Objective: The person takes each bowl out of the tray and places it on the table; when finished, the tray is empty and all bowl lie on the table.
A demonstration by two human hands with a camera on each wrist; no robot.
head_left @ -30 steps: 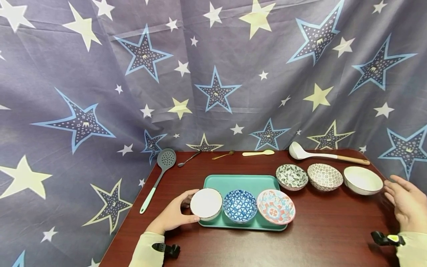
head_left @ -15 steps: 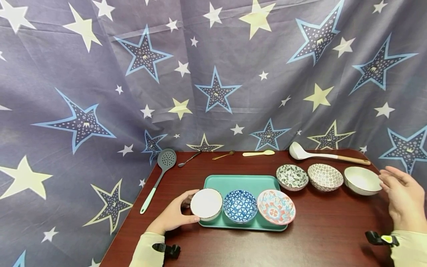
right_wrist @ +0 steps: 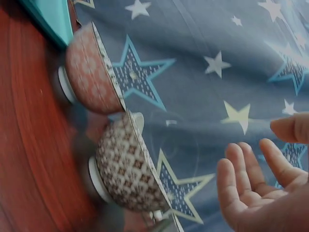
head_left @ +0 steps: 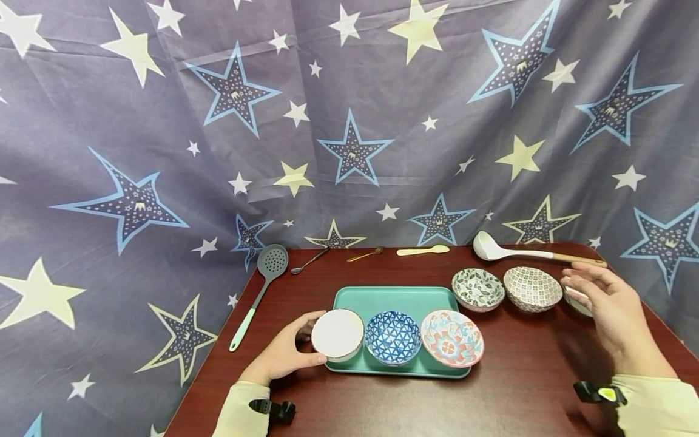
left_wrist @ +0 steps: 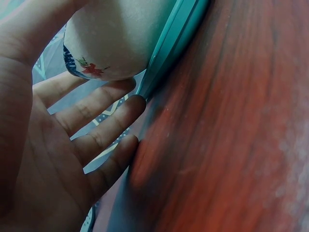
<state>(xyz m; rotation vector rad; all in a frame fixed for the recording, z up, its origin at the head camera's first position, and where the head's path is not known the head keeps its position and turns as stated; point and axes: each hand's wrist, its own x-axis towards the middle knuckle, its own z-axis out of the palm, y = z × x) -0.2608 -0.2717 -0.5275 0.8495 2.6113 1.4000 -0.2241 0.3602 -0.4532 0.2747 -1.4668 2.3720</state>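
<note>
At the left end of a teal tray [head_left: 393, 296], my left hand [head_left: 285, 351] holds a white bowl [head_left: 337, 335] between thumb and fingers. In the left wrist view, the bowl's side [left_wrist: 113, 41] shows a red flower; the other fingers spread below it. A blue triangle-patterned bowl [head_left: 393, 337] and a red-and-blue floral bowl [head_left: 452, 338] sit to its right. My right hand [head_left: 619, 315] hovers with loosely bent fingers, holding nothing, and mostly covers a cream bowl [head_left: 577, 302]. Left of that hand are a brown-patterned bowl [head_left: 532, 290] and a leaf-patterned bowl [head_left: 477, 290].
A slotted skimmer [head_left: 272, 261] lies at the table's left edge. Along the back are a small dark spoon [head_left: 310, 260], a gold fork [head_left: 366, 254], a pale yellow spoon [head_left: 423, 250] and a white ladle [head_left: 488, 246] with a wooden handle. A star-printed curtain [head_left: 349, 91] hangs behind.
My right hand has moved left from beside the cream bowl to in front of and over it, hiding most of it. The left hand stays at the white bowl.
</note>
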